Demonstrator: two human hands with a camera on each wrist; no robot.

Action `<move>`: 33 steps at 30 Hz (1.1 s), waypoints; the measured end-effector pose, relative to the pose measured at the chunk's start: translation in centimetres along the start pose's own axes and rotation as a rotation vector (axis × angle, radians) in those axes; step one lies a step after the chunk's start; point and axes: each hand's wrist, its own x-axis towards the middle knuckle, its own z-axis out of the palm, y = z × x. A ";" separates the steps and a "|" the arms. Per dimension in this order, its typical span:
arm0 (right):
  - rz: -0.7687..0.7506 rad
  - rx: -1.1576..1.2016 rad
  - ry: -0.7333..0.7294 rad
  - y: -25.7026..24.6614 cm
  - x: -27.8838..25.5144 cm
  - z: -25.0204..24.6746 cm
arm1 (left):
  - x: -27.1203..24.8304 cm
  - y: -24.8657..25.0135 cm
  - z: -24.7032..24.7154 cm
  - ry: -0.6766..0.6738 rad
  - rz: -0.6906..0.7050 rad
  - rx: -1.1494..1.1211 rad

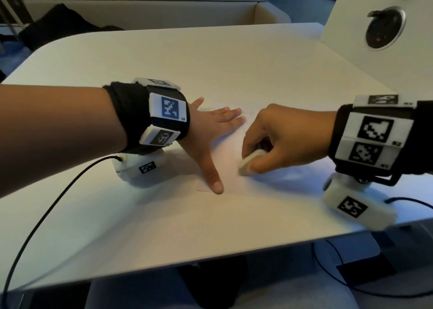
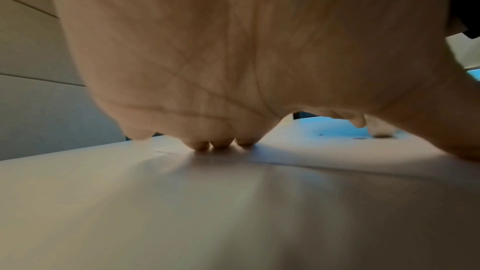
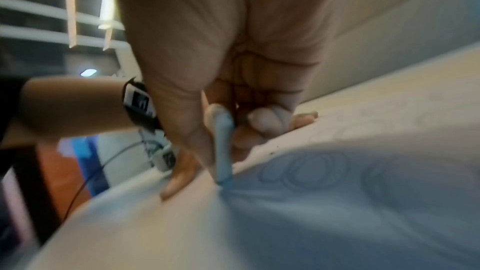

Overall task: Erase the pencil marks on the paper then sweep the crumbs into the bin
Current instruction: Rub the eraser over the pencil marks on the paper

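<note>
The left hand [image 1: 212, 123] lies flat with fingers spread on the paper [image 1: 230, 144], pinning it to the bench [image 1: 210, 58]. The right hand [image 1: 278, 137] pinches the eraser [image 1: 250, 162], its edge on the sheet beside faint looping pencil marks [image 3: 306, 174], which are blurred. Rub in short strokes away from the pinning hand so the sheet cannot buckle; a few crumbs [image 3: 272, 153] lie nearby

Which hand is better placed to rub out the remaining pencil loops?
Right: the right hand already pinches the eraser on the paper, by the pencil loops. The left hand lies flat, holding the sheet.
</note>
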 end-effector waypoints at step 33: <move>0.022 -0.158 0.127 0.1 -1.6 -0.1 | 1.4 2.8 -1.0 0.055 0.066 0.023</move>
